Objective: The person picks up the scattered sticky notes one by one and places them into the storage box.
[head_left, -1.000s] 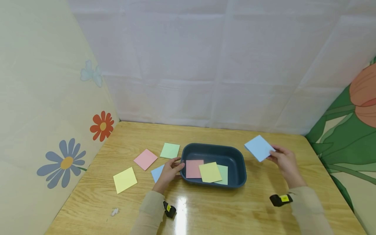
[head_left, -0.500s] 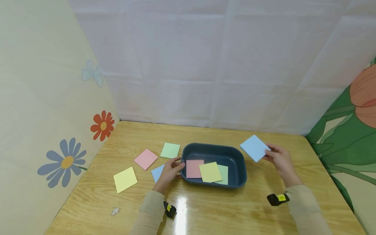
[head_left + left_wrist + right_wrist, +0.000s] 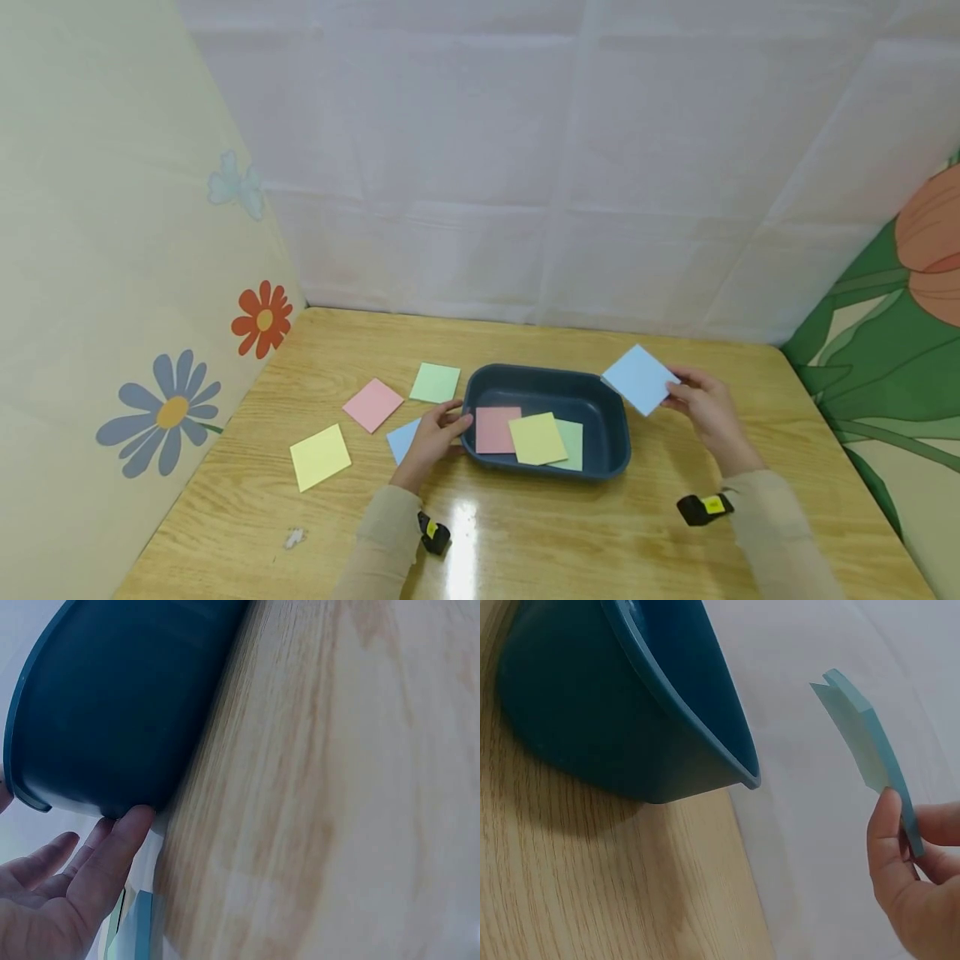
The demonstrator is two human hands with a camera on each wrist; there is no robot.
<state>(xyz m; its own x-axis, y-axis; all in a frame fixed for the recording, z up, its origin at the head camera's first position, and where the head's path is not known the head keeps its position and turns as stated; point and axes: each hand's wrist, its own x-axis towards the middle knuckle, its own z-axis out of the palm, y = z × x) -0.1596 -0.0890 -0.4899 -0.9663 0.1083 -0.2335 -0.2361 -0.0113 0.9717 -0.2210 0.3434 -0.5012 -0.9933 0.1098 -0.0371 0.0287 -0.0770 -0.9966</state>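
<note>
A dark blue plastic basin (image 3: 551, 377) sits on the table. Inside lie a pink (image 3: 495, 430), a yellow (image 3: 537, 439) and a green sticky note pad (image 3: 573, 446); the yellow overlaps the green. My left hand (image 3: 431, 442) holds the basin's left end, thumb at the rim; in the left wrist view, its fingertips (image 3: 135, 821) touch the outer wall. My right hand (image 3: 708, 408) pinches a blue sticky note pad (image 3: 637, 380) by one corner, raised at the basin's right rim. In the right wrist view, a sheet stands apart from that blue pad (image 3: 889, 761).
Left of the basin lie a green pad (image 3: 435, 382), a pink pad (image 3: 372, 406) and a yellow pad (image 3: 320, 457). Another blue pad (image 3: 401, 439) is partly hidden by my left hand. A white curtain (image 3: 450, 167) closes the back of the wooden table (image 3: 585, 542).
My right hand has moved left with the blue sticky note pad, whose left corner now overlaps the basin's right rim in view. The left hand and the basin keep their place.
</note>
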